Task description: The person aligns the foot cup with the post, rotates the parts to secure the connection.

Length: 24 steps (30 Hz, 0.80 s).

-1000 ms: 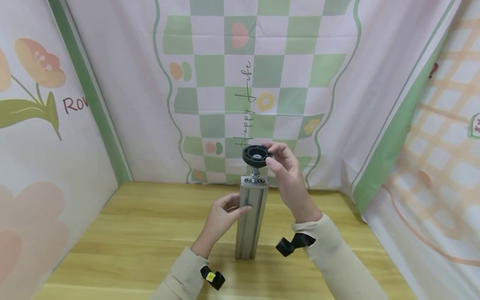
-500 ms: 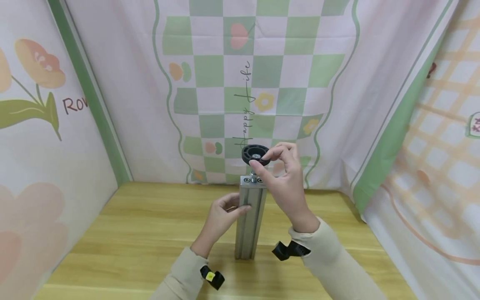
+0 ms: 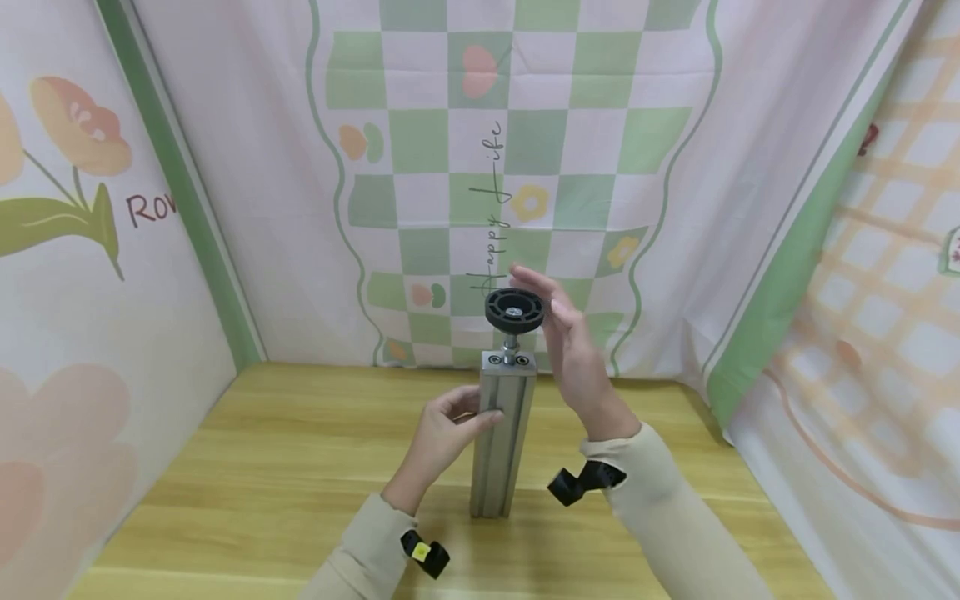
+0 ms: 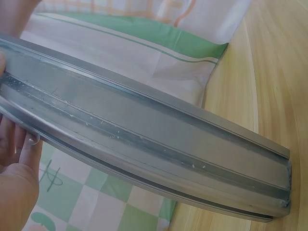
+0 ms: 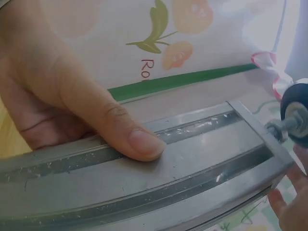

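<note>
A grey aluminium extrusion stands upright on the wooden table, its long grooves also showing in the left wrist view. My left hand grips its upper half from the left, thumb laid across the front face. From the metal end plate on top, a threaded stud carries a round black levelling foot, ribbed face up. Close at the foot's right rim is my right hand, fingers extended behind it and not wrapped around it. In the right wrist view, part of that hand's fingers shows below the foot.
The wood-grain table extends around the extrusion. Behind it hangs a green-and-white checked cloth, with patterned curtains on the left and right sides. Each sleeve bears a black wrist mount.
My right hand first pinched across the foot's near rim with thumb and finger, then drew back right and straightened its fingers. The left hand and extrusion stay in place.
</note>
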Each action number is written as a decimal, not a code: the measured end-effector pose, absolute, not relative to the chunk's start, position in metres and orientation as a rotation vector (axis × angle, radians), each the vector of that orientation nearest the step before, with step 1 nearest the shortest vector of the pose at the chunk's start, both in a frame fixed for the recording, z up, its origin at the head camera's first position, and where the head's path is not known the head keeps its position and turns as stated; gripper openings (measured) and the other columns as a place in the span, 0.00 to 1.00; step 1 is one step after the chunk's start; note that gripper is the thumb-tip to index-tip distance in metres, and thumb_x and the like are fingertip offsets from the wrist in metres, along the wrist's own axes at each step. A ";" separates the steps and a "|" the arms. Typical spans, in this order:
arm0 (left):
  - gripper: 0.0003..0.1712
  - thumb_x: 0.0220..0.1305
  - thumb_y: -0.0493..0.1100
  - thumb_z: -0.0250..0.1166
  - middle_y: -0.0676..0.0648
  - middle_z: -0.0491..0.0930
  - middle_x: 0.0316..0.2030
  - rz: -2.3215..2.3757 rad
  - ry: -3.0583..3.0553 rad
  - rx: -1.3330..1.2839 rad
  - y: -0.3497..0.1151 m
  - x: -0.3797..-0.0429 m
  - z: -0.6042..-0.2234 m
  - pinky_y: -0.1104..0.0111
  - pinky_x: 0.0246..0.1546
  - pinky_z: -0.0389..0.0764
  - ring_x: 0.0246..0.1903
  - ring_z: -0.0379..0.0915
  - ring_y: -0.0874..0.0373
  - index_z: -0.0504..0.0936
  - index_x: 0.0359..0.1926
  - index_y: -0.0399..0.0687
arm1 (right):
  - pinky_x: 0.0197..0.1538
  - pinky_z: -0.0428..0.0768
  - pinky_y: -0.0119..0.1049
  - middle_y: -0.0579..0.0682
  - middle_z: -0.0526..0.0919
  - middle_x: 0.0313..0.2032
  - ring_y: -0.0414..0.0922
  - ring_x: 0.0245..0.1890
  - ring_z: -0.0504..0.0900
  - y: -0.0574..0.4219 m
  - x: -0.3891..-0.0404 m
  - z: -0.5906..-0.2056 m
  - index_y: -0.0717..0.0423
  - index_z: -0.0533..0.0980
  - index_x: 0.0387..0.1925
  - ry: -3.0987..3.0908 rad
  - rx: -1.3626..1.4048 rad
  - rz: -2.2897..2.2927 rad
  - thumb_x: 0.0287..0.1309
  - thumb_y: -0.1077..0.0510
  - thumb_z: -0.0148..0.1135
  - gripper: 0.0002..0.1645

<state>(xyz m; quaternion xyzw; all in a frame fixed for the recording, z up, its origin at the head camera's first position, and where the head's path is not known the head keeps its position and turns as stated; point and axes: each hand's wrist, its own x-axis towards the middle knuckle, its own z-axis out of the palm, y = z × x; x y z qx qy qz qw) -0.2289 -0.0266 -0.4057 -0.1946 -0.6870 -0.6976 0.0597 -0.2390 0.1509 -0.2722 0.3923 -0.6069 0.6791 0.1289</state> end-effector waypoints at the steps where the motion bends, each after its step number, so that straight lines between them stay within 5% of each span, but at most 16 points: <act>1: 0.19 0.61 0.43 0.75 0.46 0.85 0.42 -2.111 -2.081 -0.588 -0.027 -0.229 -0.406 0.66 0.51 0.83 0.45 0.81 0.53 0.84 0.52 0.44 | 0.76 0.45 0.50 0.55 0.65 0.71 0.55 0.73 0.57 0.151 -0.241 -0.272 0.61 0.64 0.70 -1.739 1.187 2.029 0.76 0.53 0.26 0.32; 7: 0.19 0.60 0.44 0.75 0.46 0.85 0.42 -2.093 -2.098 -0.589 -0.027 -0.230 -0.407 0.66 0.50 0.83 0.44 0.81 0.52 0.85 0.52 0.45 | 0.76 0.48 0.52 0.58 0.66 0.70 0.56 0.73 0.56 0.152 -0.252 -0.273 0.58 0.66 0.70 -1.635 1.342 2.234 0.76 0.56 0.20 0.34; 24: 0.19 0.60 0.44 0.75 0.46 0.85 0.42 -2.108 -2.082 -0.602 -0.028 -0.230 -0.408 0.65 0.50 0.83 0.45 0.81 0.52 0.85 0.51 0.45 | 0.72 0.57 0.53 0.58 0.73 0.64 0.57 0.70 0.62 0.150 -0.258 -0.276 0.53 0.74 0.62 -1.577 1.373 2.364 0.77 0.53 0.29 0.28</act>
